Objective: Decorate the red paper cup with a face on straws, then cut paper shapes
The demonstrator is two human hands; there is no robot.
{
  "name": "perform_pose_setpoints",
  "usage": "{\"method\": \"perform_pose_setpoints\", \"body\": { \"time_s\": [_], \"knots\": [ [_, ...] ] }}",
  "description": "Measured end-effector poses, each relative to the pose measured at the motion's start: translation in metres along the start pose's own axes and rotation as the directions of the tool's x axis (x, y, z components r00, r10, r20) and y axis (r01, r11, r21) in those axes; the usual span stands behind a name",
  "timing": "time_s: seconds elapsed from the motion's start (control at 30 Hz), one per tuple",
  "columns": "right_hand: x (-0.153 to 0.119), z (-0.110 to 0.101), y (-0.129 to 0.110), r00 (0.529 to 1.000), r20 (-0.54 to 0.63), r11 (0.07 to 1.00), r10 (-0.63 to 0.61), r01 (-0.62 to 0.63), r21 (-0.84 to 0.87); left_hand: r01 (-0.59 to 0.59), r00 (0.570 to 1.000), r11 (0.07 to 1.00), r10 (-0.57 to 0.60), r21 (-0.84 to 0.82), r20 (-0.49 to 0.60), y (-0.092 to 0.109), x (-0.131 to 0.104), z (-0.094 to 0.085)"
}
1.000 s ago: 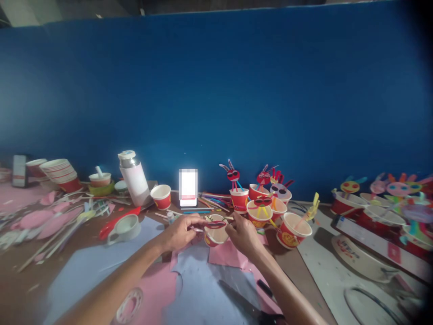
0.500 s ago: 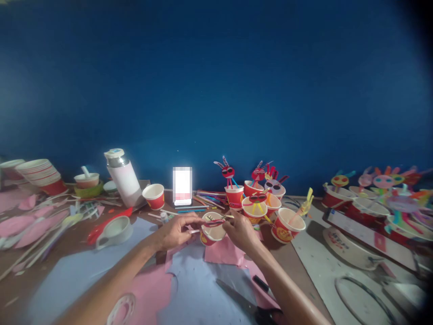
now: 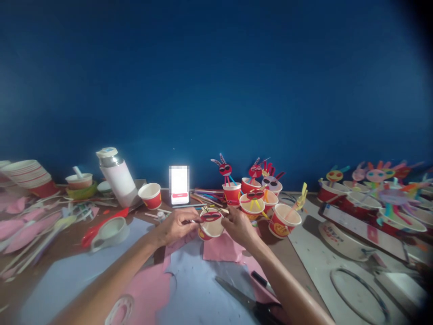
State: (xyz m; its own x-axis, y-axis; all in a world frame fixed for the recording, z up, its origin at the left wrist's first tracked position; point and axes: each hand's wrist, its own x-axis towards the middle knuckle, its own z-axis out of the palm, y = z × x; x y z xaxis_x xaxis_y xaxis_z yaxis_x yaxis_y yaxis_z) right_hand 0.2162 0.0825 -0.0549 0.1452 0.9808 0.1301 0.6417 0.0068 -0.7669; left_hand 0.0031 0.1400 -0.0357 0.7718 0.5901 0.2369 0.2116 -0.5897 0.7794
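A red paper face (image 3: 211, 216) with dark glasses and thin antennae stands up over the rim of a red-and-white paper cup (image 3: 212, 231). My left hand (image 3: 176, 226) is at the cup's left side, its thumb and fingers closed on a thin pale stick beside the face. From the right, my right hand (image 3: 239, 225) pinches a pale strip at the face's edge; its fingertips are partly hidden. The cup stands at the back edge of a folded pink paper (image 3: 223, 249).
Scissors (image 3: 243, 300) and a black marker (image 3: 264, 282) lie in front. Decorated paper cups (image 3: 252, 205) stand right of the hands. A white bottle (image 3: 118, 178), a lit phone (image 3: 179, 185), an empty cup (image 3: 149, 195) and a tape roll (image 3: 119, 310) are on the left.
The red face has turned from nearly flat over the cup to upright, facing me. Both hands stay at the cup. The whole view has shifted slightly.
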Motion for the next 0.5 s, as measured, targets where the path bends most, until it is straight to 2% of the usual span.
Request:
{"method": "perform_pose_setpoints", "body": {
  "time_s": [0.2, 0.33, 0.5],
  "knots": [
    [0.001, -0.005, -0.001, 1.0, 0.009, 0.994, 0.027, -0.028, 0.103, 0.033, 0.999, 0.999, -0.032, 0.003, -0.031, 0.005, 0.002, 0.002],
    [0.002, -0.006, -0.001, 0.999, 0.038, 0.967, 0.025, -0.034, 0.252, 0.137, 0.986, 0.99, -0.139, -0.031, -0.086, 0.011, 0.001, 0.004],
    [0.003, -0.002, -0.001, 0.993, 0.116, 0.877, 0.012, -0.066, 0.477, 0.257, 0.956, 0.957, -0.272, -0.132, -0.11, 0.01, -0.002, 0.004]
  ]
}}
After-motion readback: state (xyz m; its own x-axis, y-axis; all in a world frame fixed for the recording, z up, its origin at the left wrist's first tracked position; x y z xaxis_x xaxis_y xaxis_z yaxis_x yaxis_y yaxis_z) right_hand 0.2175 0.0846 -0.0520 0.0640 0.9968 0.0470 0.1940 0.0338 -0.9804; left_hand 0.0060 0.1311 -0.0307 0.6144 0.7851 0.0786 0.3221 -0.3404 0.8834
